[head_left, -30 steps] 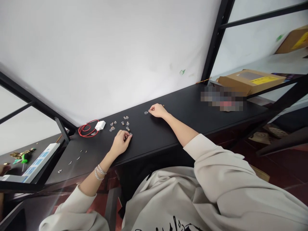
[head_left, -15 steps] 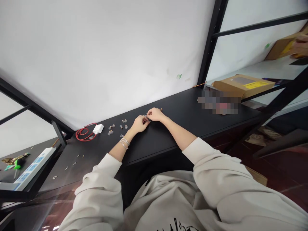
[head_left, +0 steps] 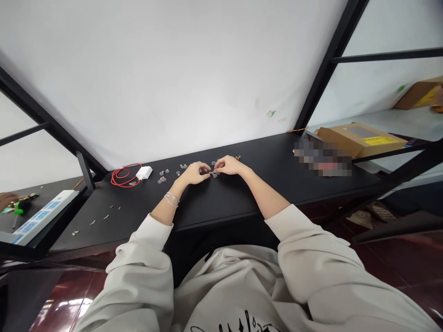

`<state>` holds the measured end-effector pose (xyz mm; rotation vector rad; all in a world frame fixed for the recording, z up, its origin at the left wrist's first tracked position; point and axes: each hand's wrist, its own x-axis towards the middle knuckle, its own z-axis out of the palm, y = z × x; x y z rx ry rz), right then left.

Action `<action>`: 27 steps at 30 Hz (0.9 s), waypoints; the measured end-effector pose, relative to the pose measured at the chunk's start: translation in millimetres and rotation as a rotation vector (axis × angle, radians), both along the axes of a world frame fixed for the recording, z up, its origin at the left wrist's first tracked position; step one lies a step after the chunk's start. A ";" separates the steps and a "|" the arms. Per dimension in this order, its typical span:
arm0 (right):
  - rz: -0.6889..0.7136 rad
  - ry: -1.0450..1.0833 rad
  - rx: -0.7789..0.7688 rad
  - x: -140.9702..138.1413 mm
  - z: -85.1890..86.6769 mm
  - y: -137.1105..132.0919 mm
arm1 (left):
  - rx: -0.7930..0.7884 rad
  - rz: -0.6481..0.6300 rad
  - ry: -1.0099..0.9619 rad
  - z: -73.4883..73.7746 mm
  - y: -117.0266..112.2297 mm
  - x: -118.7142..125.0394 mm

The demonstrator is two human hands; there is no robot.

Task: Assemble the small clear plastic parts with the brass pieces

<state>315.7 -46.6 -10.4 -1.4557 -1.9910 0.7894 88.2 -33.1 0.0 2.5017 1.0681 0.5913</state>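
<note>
Over the middle of the black tabletop (head_left: 221, 203) my two hands come close together. My right hand (head_left: 229, 165) is closed, its fingertips pinching a small clear rounded piece (head_left: 215, 174). My left hand (head_left: 196, 174), with bracelets at the wrist, has curled fingers and a thumb reaching the same spot. Something tiny and tan shows at the left fingertips, too small to name. Just behind the fingers lies another clear piece (head_left: 213, 163). Several similar clear pieces (head_left: 162, 179) are scattered left of my left hand. Small tan bits (head_left: 238, 157) sit beyond my right wrist.
A coiled red cable (head_left: 119, 177) with a white plug block (head_left: 144, 173) lies at the back left. Several tiny metallic bits (head_left: 92, 222) dot the left end. A power strip (head_left: 44, 219), a cardboard box (head_left: 360, 138) and black rack posts (head_left: 323, 64) flank the table. The wall stands behind.
My hands have drawn slightly apart, and the clear piece between them shows better. The whole view has shifted and tilted a little. At the far left another person's hand has come into view.
</note>
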 end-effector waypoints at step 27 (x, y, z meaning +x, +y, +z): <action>-0.011 -0.009 0.000 -5.1 4.1 -3.6 | -0.087 0.008 -0.077 -4.9 -10.3 12.3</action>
